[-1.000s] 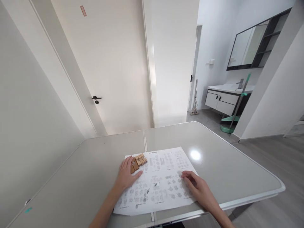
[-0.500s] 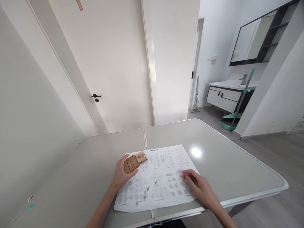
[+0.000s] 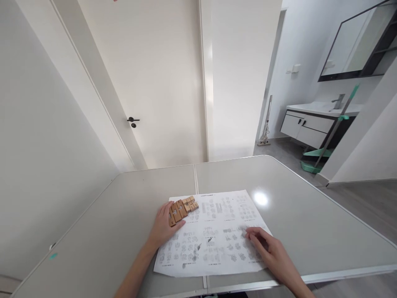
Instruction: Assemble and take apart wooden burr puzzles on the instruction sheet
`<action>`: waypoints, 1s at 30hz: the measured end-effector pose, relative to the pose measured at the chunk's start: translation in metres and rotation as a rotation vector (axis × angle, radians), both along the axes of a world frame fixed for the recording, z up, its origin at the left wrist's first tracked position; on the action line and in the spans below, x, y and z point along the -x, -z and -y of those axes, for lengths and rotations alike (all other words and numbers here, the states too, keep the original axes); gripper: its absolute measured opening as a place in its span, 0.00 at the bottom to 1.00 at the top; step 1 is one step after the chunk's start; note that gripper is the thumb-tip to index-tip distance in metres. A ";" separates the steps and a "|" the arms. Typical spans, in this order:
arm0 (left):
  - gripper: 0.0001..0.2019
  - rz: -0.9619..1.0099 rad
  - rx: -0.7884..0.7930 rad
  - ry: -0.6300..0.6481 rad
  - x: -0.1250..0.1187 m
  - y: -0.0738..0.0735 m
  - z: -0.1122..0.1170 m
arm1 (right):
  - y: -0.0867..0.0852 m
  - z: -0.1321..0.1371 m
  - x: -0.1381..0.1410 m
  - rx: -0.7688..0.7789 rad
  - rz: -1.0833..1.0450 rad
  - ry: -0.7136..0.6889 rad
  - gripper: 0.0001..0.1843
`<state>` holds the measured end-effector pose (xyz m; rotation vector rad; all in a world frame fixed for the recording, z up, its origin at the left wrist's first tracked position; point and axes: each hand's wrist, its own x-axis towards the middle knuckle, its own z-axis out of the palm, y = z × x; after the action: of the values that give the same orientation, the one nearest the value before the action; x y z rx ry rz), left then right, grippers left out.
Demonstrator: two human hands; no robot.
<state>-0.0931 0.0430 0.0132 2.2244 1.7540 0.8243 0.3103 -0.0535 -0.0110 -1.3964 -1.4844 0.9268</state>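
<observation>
My left hand curls round the left end of a set of wooden blocks, its thumb along the near side and its fingers along the far side. The larger blocks are brown with pale cutouts or marks; smaller light blocks adjoin them at the right end. They lie on the upper left of a large white sheet printed with rows of grey figures. My right hand rests on the sheet's right edge, fingers curled and thumb close to the index finger. Anything in that pinch is hidden.
The sheet lies across the seam of a grey folding table with a metal rim. A closed white door stands beyond it. To the right are a mop, a washbasin cabinet and a green dustpan.
The view has swung, so the scene sits further right. My left fingers cover more of the blocks' left end. My right hand keeps its place on the sheet.
</observation>
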 end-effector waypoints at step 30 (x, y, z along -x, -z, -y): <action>0.34 -0.043 0.019 -0.037 -0.005 -0.007 -0.003 | 0.020 -0.004 -0.010 0.058 0.114 0.016 0.24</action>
<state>-0.0878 0.0459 0.0203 2.2208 1.8194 0.7693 0.3201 -0.0499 -0.0311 -1.5230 -1.5396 0.8990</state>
